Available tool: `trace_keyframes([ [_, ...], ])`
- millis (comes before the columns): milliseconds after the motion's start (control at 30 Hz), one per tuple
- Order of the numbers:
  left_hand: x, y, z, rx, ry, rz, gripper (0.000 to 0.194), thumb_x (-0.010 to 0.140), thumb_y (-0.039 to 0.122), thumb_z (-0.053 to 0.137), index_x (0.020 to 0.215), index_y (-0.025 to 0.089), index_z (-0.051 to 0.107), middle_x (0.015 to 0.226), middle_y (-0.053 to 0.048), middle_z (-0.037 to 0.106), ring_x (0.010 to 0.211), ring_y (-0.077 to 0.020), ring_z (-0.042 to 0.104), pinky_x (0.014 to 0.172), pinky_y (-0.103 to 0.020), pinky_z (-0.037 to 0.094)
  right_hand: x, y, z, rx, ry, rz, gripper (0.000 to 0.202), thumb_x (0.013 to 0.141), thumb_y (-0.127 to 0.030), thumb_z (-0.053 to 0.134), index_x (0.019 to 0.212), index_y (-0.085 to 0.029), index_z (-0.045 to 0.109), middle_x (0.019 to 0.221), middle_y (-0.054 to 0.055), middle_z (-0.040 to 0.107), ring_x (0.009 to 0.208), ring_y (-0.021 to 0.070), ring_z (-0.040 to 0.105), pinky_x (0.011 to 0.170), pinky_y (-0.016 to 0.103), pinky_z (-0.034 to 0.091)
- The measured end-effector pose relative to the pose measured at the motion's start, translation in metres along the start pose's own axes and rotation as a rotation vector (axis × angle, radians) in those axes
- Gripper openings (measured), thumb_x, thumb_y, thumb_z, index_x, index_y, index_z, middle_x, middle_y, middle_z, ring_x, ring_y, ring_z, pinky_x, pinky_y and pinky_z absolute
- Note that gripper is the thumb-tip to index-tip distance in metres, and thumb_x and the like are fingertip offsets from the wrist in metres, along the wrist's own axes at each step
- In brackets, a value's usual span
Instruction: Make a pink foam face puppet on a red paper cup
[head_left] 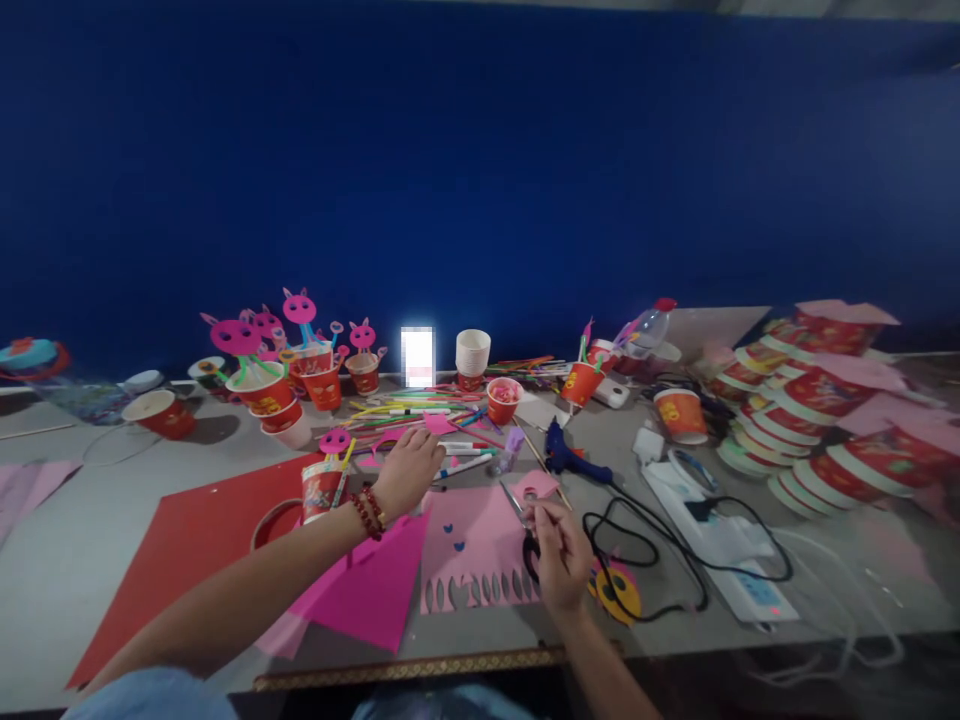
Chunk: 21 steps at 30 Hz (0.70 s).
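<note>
The right hand [562, 555] holds the scissors [531, 560]; its fingers are closed around the handle area, and the blades project forward and left of the fingers. A curved pink paper piece [538, 484] is positioned at the tips of the right fingers. The left hand [409, 470] is palm down, with its fingers extended forward and to the right; the fingertips are indistinct, so whether they grip or touch anything cannot be determined.

A small magenta scrap [439, 425] lies just beyond the left fingers, and the marker pens [465, 464] lie at and to the right of them. The pink sheet [480, 550] lies on the bench [45, 570] between the two hands, to the left of the right fingers; its near part has a row of leaf-shaped openings, and two small blue pieces [454, 537] rest on it. The magenta sheet [382, 595] lies nearer the body than the left fingers, partly under the left forearm.

The blue glue gun [574, 460] lies just beyond the right fingers. A yellow cut-out [619, 597] lies to their right, partly under the black cable [701, 580]. The red cup [502, 402] stands beyond and to the right of the left fingers.
</note>
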<state>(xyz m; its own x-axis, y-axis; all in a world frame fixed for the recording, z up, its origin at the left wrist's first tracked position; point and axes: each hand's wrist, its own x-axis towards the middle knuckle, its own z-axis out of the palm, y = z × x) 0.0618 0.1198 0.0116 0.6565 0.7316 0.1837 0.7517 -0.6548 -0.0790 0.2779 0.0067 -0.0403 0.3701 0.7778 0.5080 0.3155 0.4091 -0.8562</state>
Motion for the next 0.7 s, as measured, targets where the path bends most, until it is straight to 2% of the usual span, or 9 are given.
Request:
trace_keyframes([
  [100, -0.019, 0.006, -0.013, -0.050, 0.001, 0.003, 0.019, 0.094, 0.013, 0.052, 0.111, 0.014, 0.061, 0.120, -0.012, 0.060, 0.120, -0.0289, 0.047, 0.105, -0.046, 0.034, 0.007, -0.001, -0.004, -0.074, -0.076, -0.081, 0.015, 0.094, -0.026, 0.056, 0.089, -0.019, 0.069, 0.087, 0.007, 0.071, 0.081, 0.0218, 0.067, 0.069, 0.031, 0.052],
  [233, -0.058, 0.026, -0.021, -0.157, -0.034, 0.013, 0.012, 0.093, 0.021, 0.057, 0.104, 0.018, 0.061, 0.110, -0.007, 0.063, 0.106, -0.0256, 0.054, 0.096, -0.042, 0.043, 0.015, -0.004, -0.018, -0.214, -0.107, -0.134, 0.011, 0.092, -0.023, 0.058, 0.097, -0.021, 0.068, 0.092, 0.007, 0.072, 0.085, 0.0219, 0.067, 0.075, 0.032, 0.052],
  [300, -0.076, 0.037, -0.018, -0.307, -0.052, -0.022, 0.009, 0.092, 0.018, 0.057, 0.101, 0.018, 0.060, 0.107, -0.007, 0.063, 0.104, -0.0248, 0.054, 0.094, -0.041, 0.045, 0.017, -0.007, -0.023, -0.309, -0.198, -0.147, 0.012, 0.092, -0.021, 0.058, 0.099, -0.022, 0.067, 0.094, 0.007, 0.071, 0.086, 0.0219, 0.066, 0.077, 0.033, 0.052],
  [333, -0.083, 0.041, -0.016, -0.367, -0.065, -0.033, 0.008, 0.092, 0.017, 0.057, 0.100, 0.018, 0.060, 0.107, -0.007, 0.063, 0.103, -0.0247, 0.054, 0.092, -0.040, 0.045, 0.016, -0.010, -0.022, -0.341, -0.288, -0.151, 0.012, 0.092, -0.020, 0.057, 0.097, -0.022, 0.068, 0.094, 0.007, 0.071, 0.086, 0.0221, 0.066, 0.077, 0.033, 0.051],
  [467, -0.094, 0.050, -0.006, -0.455, -0.094, -0.076, 0.010, 0.091, 0.015, 0.057, 0.099, 0.019, 0.059, 0.104, -0.006, 0.062, 0.100, -0.0254, 0.054, 0.089, -0.041, 0.046, 0.008, -0.023, -0.002, -0.403, -0.707, -0.103, 0.013, 0.091, -0.015, 0.056, 0.091, -0.022, 0.067, 0.090, 0.005, 0.070, 0.088, 0.0223, 0.065, 0.079, 0.033, 0.049],
  [533, -0.096, 0.051, -0.004, -0.452, -0.087, -0.091, 0.011, 0.092, 0.013, 0.055, 0.100, 0.020, 0.060, 0.103, -0.006, 0.062, 0.100, -0.0259, 0.054, 0.089, -0.042, 0.046, 0.004, -0.027, 0.012, -0.449, -0.801, -0.060, 0.013, 0.089, -0.013, 0.058, 0.093, -0.022, 0.067, 0.092, 0.005, 0.070, 0.091, 0.0227, 0.064, 0.080, 0.034, 0.048],
  [700, -0.106, 0.054, -0.001, -0.499, -0.092, -0.095, 0.011, 0.091, 0.013, 0.057, 0.100, 0.019, 0.061, 0.102, -0.006, 0.063, 0.098, -0.0257, 0.055, 0.088, -0.043, 0.045, 0.002, -0.025, 0.030, -0.537, -0.896, -0.028, 0.020, 0.087, -0.008, 0.057, 0.098, -0.021, 0.066, 0.100, 0.005, 0.069, 0.096, 0.0224, 0.061, 0.083, 0.033, 0.044],
])
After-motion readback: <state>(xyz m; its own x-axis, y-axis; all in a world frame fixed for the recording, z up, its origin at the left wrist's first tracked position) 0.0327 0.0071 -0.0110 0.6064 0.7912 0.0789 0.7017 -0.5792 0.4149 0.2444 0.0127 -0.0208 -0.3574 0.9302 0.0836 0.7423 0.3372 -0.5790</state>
